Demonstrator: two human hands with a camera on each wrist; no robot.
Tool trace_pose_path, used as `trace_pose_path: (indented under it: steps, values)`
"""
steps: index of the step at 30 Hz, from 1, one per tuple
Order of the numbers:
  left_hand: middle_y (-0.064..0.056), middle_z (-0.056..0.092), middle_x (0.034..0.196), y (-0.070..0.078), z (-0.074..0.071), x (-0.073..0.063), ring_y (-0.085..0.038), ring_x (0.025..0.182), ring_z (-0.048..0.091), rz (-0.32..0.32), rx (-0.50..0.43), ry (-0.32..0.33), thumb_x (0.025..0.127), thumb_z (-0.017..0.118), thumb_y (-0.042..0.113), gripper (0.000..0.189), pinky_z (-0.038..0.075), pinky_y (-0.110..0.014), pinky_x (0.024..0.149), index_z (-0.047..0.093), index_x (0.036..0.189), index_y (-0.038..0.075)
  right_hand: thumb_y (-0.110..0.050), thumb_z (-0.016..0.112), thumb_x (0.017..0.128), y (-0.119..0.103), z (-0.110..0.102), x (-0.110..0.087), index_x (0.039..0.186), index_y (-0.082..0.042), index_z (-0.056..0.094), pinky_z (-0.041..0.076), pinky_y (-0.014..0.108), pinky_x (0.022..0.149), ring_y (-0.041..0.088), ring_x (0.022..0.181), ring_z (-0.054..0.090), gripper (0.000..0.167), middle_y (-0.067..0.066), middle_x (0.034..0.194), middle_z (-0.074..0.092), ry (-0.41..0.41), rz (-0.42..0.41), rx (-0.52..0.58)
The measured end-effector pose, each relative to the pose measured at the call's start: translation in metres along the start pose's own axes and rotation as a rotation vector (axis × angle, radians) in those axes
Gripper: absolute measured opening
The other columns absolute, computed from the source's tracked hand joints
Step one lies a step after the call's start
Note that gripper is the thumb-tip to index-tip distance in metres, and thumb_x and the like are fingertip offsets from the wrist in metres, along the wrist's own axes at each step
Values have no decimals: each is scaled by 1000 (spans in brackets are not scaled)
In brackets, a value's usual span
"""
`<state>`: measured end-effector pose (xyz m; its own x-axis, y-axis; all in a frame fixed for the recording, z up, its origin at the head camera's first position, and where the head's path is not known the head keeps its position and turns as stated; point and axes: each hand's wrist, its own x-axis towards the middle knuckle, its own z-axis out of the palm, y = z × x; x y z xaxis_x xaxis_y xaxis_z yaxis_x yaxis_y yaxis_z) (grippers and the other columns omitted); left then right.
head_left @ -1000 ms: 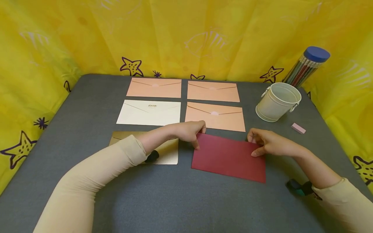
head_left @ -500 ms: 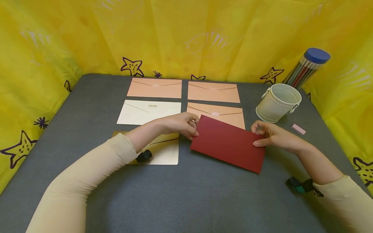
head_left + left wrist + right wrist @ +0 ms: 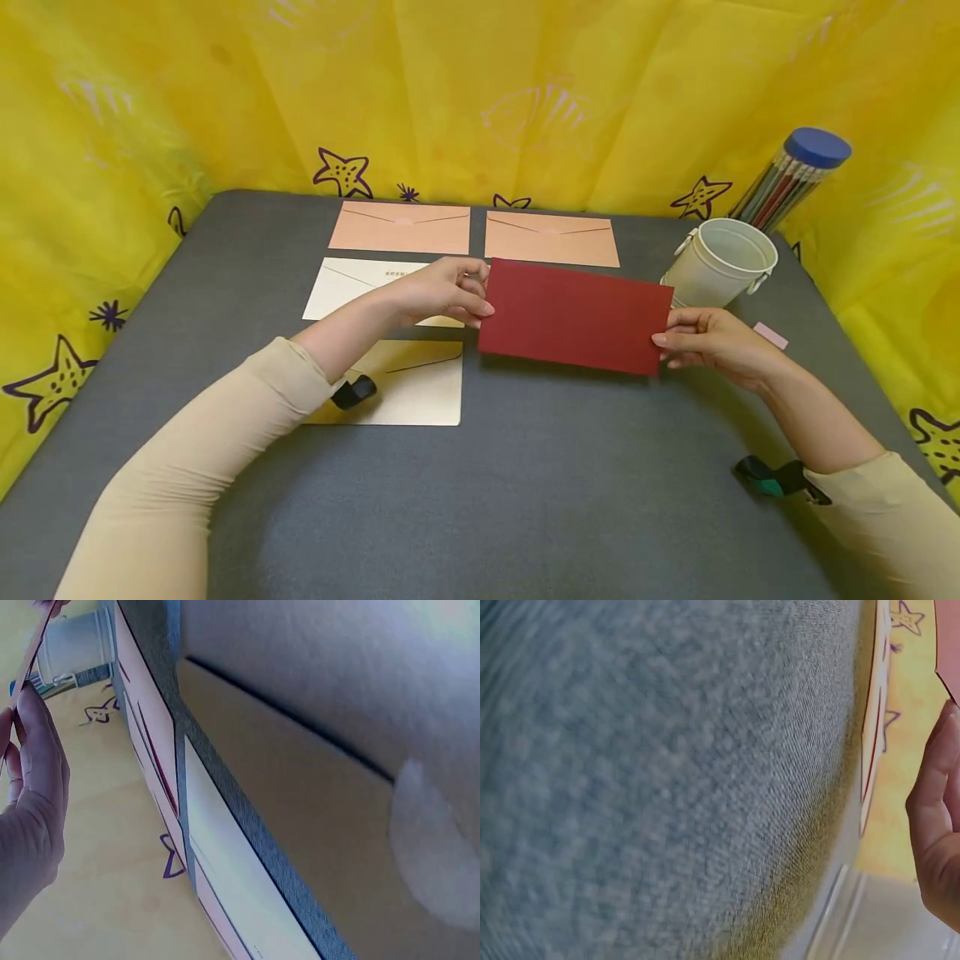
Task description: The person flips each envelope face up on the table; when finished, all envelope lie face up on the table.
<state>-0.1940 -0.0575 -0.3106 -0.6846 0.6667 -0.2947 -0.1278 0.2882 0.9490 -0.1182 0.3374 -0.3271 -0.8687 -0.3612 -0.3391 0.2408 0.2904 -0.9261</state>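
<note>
A plain dark red envelope (image 3: 573,317) is held up off the grey table, its broad face turned toward me. My left hand (image 3: 442,292) pinches its left edge between thumb and fingers. At the opposite short edge, my right hand (image 3: 712,342) pinches it the same way. The left wrist view has the left hand (image 3: 34,780) gripping the envelope (image 3: 34,656) near its edge. Only part of the right hand (image 3: 937,825) and a corner of the envelope (image 3: 949,645) enter the right wrist view. Behind the red envelope, one peach envelope's place is hidden.
Two peach envelopes (image 3: 401,229) lie in the back row. A white envelope (image 3: 341,287) and a gold-cream envelope (image 3: 420,392) lie at left, partly under the left arm. At right stand a cream bucket (image 3: 716,262), a pencil tube with blue lid (image 3: 787,175) and a pink eraser (image 3: 770,336).
Both hands have lifted the red envelope from the table and moved it away from me, tilting its face up. It now covers the nearer peach envelope and overlaps the bucket's base.
</note>
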Motion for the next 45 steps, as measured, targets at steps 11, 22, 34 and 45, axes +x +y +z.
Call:
trace_pose_path:
  steps: [11, 22, 34, 45]
  values:
    - [1, 65, 100, 5, -4, -4, -14, 89, 65, 18, -23, 156, 87, 70, 5, 14, 57, -39, 98, 68, 101, 4, 0, 56, 97, 0, 0, 0, 88, -14, 73, 59, 20, 71, 6, 71, 65, 24, -6, 79, 69, 33, -57, 126]
    - [-1, 73, 96, 6, -5, -7, -17, 83, 71, 7, 2, 204, 86, 74, 8, 21, 59, -41, 92, 74, 106, 1, 6, 48, 99, 1, -2, 1, 106, -14, 77, 61, 23, 79, 11, 88, 75, 36, 0, 97, 78, -57, -119, 336]
    - [-10, 72, 90, 0, -3, -9, -19, 79, 70, -77, 72, 119, 93, 62, 4, 21, 60, -44, 88, 71, 111, 0, -3, 54, 99, 2, 1, 1, 112, -15, 75, 60, 20, 76, 6, 87, 71, 27, -9, 109, 74, 20, -49, 151]
    - [-10, 71, 84, -10, 4, -4, -13, 60, 67, -182, 95, 41, 89, 67, 0, 62, 59, -23, 59, 31, 139, 2, -3, 67, 91, 1, 9, 1, 133, -14, 41, 62, 28, 72, 11, 79, 71, 51, -7, 89, 72, 66, 58, -124]
